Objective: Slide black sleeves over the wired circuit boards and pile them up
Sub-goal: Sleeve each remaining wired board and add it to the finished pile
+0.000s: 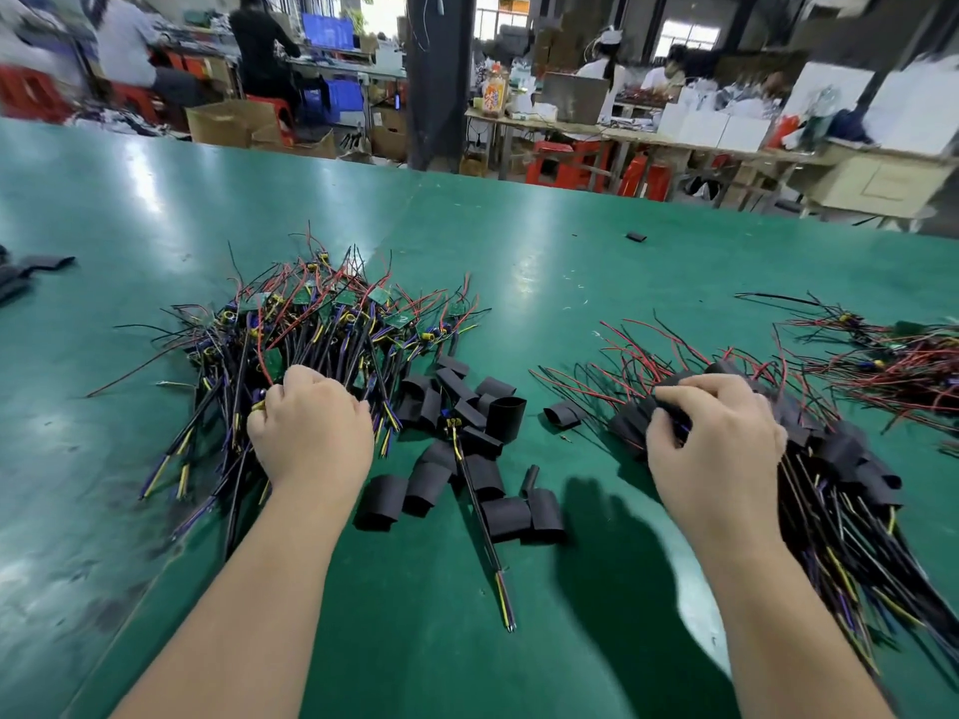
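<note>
Green desk [519, 262], heap of loose black sleeves [467, 459] lying on it, left of the heap a pile of bare wired circuit boards [322, 324], left hand [311, 428] gripping its wires, right of the heap sleeved boards [840, 459], right hand [716, 448] with fingers [695, 395] curled round one

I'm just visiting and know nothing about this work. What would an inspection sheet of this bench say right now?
Surface: green table, glossy, scuffed.
Job's things: bare wired circuit boards piled at left; loose black sleeves in the middle; sleeved pile at right.
Clutter: stray sleeve far out; dark scraps at left edge.
Grippers: left hand curled into the bare boards, grasp hidden; right hand grips a sleeved board.
Cables: one wired lead lies among the sleeves; another wire tangle far right.
Surroundings: seated workers, cardboard boxes, red stools.
</note>
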Motion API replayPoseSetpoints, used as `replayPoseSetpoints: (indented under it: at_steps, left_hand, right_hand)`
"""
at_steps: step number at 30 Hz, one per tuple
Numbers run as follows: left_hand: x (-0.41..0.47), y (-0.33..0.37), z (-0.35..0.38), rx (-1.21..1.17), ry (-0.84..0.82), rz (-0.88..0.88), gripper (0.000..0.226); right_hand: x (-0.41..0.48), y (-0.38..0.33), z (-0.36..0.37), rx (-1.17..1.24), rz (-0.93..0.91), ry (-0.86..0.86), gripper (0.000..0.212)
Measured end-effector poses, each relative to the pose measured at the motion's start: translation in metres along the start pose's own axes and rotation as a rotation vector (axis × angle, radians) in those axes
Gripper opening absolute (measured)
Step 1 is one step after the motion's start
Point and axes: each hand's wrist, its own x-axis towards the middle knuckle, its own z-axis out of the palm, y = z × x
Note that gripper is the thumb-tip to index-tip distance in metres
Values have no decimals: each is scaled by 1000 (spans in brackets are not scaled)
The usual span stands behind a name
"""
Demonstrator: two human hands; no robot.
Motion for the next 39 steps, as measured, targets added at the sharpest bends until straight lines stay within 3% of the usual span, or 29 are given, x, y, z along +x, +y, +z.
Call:
replayPoseSetpoints:
  at_steps: [5,8,12,16,21,29,32,35,39]
  left_hand:
    - [0,-5,-6,-103,113,-27,21]
    - [-2,-7,-9,-45,60,8,26]
    - [-5,-3,-5,-6,10,57,36]
    - [4,-3,-4,-5,75,42,29]
    - [14,-6,-4,48,38,-1,17]
    - [14,-16,-10,60,-102,-86,19]
    - [16,-16,-12,-79,-130,-151,31]
    - [21,-19,-12,-379,-128,-218,33]
    - [18,-13,-15,-789,-36,-142,35]
  right_hand:
    - [-11,-15,7,258,-223,-7,12]
    - [-16,-20,12,297,-269,-56,13]
    - [-18,-20,13,329,-245,-98,14]
    - [-20,-20,12,334,-239,-127,15]
    - [-22,-24,12,346,-250,-140,16]
    - [-26,-22,14,443,-160,-169,20]
    - [-28,-23,15,480,-124,-210,20]
    - [-29,-24,15,489,-113,-228,19]
    - [-30,-26,15,514,-76,-253,20]
